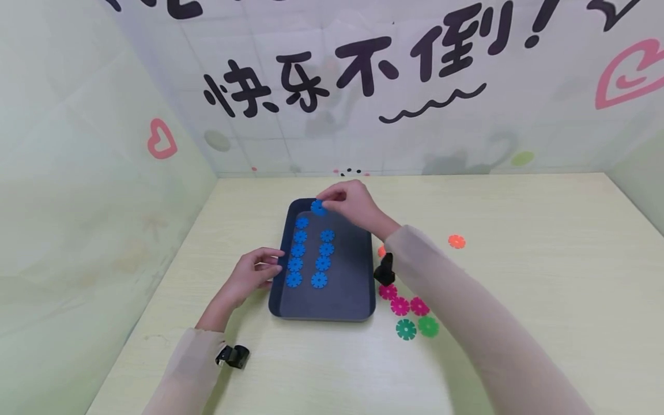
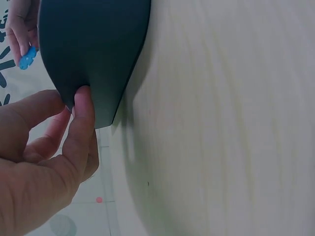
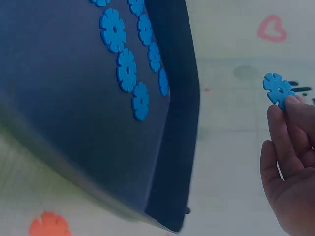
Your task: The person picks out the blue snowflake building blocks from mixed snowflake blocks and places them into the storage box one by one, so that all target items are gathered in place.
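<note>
1. nine blue discs (image 1: 310, 257) already laid flat in the dark tray (image 1: 353, 300), in two neat columns: five along the left, four beside them to the right.
2. a tenth blue disc (image 1: 318, 207) pinched between the fingertips of the right hand (image 1: 349, 203), held just above the tray's far end, over the top of the right column; not yet set down.
3. left hand (image 1: 254, 272) curled against the tray's left wall, thumb and fingers gripping the rim and steadying it on the pale table (image 1: 519, 276).
4. off the tray, right of it: three pink discs (image 1: 400, 303), two green discs (image 1: 417, 328) near the tray's front corner, and one orange disc (image 1: 456, 241) farther out; another orange piece partly hidden behind the right sleeve.
5. judged: blue sorting nearly finished, with the held disc seemingly the last blue one; no other blue seen loose on the table, other colours untouched.
</note>
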`<action>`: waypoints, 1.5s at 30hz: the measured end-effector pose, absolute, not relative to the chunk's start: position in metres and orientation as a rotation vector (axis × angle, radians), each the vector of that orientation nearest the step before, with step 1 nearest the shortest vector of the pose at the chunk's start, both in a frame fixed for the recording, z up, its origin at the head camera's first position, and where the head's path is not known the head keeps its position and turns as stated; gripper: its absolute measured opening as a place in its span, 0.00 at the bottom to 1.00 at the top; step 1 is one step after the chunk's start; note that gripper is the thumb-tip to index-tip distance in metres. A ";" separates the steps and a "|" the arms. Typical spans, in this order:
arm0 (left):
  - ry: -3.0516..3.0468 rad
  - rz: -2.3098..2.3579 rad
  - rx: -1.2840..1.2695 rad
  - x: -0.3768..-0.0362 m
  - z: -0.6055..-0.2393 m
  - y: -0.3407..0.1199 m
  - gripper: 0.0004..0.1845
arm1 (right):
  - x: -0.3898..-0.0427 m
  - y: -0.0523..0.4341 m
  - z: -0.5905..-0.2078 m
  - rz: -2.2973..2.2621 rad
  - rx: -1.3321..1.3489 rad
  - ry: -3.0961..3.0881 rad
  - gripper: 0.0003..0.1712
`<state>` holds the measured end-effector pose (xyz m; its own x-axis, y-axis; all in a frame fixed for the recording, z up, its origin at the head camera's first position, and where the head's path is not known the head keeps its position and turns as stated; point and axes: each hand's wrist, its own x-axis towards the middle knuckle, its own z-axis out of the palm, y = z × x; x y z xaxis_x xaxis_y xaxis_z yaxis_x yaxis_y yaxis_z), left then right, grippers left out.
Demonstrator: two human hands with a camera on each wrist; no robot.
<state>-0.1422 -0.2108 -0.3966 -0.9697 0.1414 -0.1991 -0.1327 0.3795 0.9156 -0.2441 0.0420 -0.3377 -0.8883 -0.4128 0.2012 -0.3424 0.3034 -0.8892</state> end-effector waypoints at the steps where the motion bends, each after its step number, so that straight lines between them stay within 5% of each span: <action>1: 2.398 1.624 0.006 -0.142 -0.397 -0.211 0.18 | -0.247 0.039 -0.340 -1.681 -0.697 2.477 0.10; 25: 2.388 1.632 0.006 -0.145 -0.399 -0.211 0.18 | -0.262 0.020 -0.400 -1.733 -0.049 2.521 0.09; 45: 2.361 1.653 -0.019 -0.146 -0.398 -0.211 0.18 | -0.264 0.018 -0.405 -1.595 -0.100 2.620 0.10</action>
<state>-0.1457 -0.2108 -0.3982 -0.9665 0.1367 -0.2174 -0.1574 0.3534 0.9221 -0.2635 0.0184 -0.4053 -0.9952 -0.0934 -0.0288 -0.0173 0.4585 -0.8885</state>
